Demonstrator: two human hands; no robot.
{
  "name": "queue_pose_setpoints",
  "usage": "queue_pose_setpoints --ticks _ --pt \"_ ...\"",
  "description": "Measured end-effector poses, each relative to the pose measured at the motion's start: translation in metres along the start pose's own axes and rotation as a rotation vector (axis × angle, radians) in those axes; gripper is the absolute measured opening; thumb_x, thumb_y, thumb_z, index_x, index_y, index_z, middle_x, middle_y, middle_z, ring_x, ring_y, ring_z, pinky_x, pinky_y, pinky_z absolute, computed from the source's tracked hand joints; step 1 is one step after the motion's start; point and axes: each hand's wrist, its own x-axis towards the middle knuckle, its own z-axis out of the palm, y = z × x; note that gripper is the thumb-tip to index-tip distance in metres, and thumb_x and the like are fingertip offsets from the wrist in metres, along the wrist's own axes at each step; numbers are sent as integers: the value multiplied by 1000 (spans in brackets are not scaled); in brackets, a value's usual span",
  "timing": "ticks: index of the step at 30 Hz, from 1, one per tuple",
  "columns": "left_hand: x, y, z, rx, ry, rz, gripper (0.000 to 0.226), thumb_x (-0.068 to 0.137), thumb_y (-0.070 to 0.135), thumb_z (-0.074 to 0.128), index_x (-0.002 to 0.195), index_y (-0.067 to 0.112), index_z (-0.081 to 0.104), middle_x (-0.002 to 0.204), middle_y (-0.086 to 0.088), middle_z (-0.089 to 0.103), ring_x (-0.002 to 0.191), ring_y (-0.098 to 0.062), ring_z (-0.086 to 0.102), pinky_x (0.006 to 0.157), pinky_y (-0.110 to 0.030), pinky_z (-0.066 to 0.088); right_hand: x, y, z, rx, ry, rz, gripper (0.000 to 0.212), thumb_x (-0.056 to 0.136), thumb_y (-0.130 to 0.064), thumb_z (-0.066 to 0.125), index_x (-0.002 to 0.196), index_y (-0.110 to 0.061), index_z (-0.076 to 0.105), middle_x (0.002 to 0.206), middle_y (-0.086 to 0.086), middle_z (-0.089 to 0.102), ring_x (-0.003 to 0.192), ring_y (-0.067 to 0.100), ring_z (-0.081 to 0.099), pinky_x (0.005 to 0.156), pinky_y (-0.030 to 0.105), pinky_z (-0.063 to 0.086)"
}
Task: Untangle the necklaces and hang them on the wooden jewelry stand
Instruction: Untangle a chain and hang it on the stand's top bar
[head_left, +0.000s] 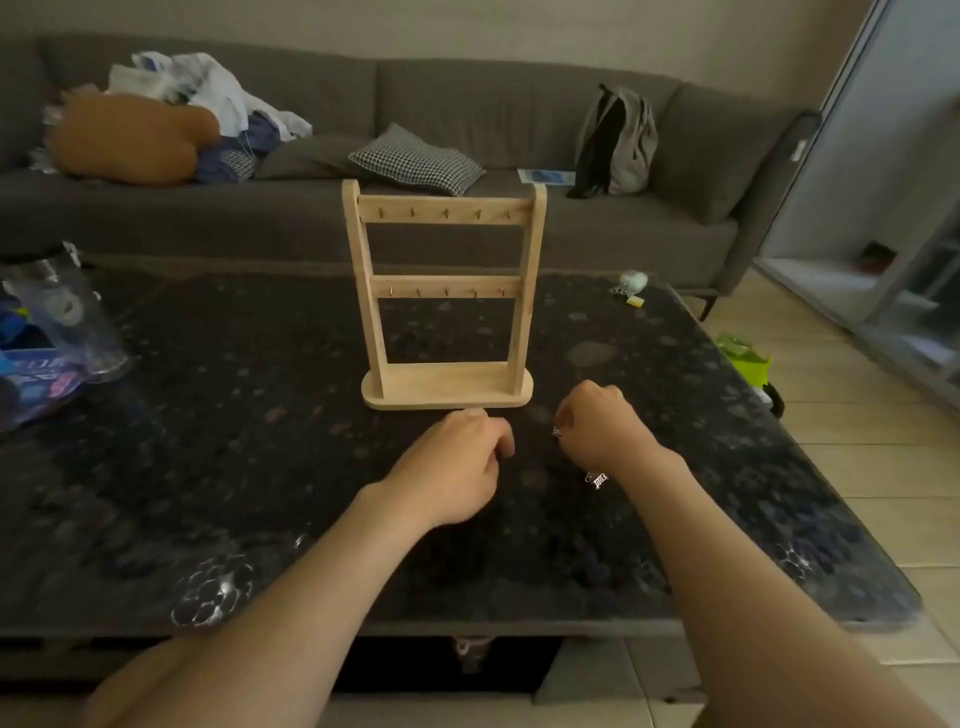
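Right hand (602, 434), right of centre in the frame, curled into a loose fist with fingertips pinched on something small and silvery: a charm (557, 432) glinting at the knuckle side, presumably one end of a necklace. Second silver pendant (597, 479) dangling or lying just beneath that wrist, lower right of centre; the chain between the two too fine and dark against the tabletop to trace. Left hand (462, 467), just left of centre, fingers bent downward and tips closed together as if nipping a strand (nothing visible between them, so grasp not confirmable). Gap between the two hands narrow, at about the same height in the frame.

Outward and upward from there: wooden jewelry stand (444, 296) upright on the dark speckled table (234, 415), its base just above both hands, nearer the left one. Two crossbars running left to right across the frame, each with a row of small pegs, all bare. Nothing hung yet.

Judged from this: necklace ends lay low and right of the stand, so the carry would go up and leftward from the right hand, with the loop held across the pegs' line. Still early, probably mid-untangling.
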Motion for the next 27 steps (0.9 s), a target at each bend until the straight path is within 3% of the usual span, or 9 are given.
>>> queue_pose_setpoints --ticks 6,11,16,19,21,25,27 --pt "15 -15 3 110 -121 15 35 107 9 62 137 27 66 145 3 54 127 -17 62 106 -38 57 9 0 1 -37 -44 60 32 94 -6 75 125 -13 68 116 10 66 98 25 69 91 41 64" --pt "17 -17 5 128 -98 26 32 107 11 63 134 28 68 143 2 56 125 -17 63 104 -38 58 6 -1 3 -80 -18 79 21 98 -8 73 116 -11 61 95 5 52 91 23 64 86 38 62" --pt "13 -18 2 120 -27 15 25 107 18 64 129 29 70 135 4 61 120 -14 64 102 -36 58 9 1 6 28 -50 73 8 100 -13 71 107 -11 67 105 8 67 91 21 69 85 39 65" --pt "12 -22 2 93 80 2 22 106 21 65 123 31 73 129 8 65 121 -12 61 107 -36 55 4 -2 1 180 -36 8 9 104 -13 66 99 -10 73 95 2 71 83 13 70 67 21 58" --pt "13 -26 3 6 153 -22 23 106 20 66 122 31 75 127 11 67 121 -9 62 107 -32 54 -4 -7 -4 275 -34 -43 16 106 -16 64 96 -11 75 85 -2 70 72 7 66 57 13 47" --pt "15 -26 0 -366 204 -86 26 107 21 66 130 29 74 123 13 73 105 -1 67 92 -16 52 -18 -15 -9 497 -131 -142 22 107 -21 63 94 -12 77 80 3 71 71 11 64 67 24 53" --pt "14 -25 -1 -584 203 -95 27 107 23 67 132 29 73 119 12 76 101 -3 73 94 -24 59 -22 -18 -8 629 -162 -192 22 107 -17 63 97 -7 79 82 6 73 74 11 67 68 21 55"
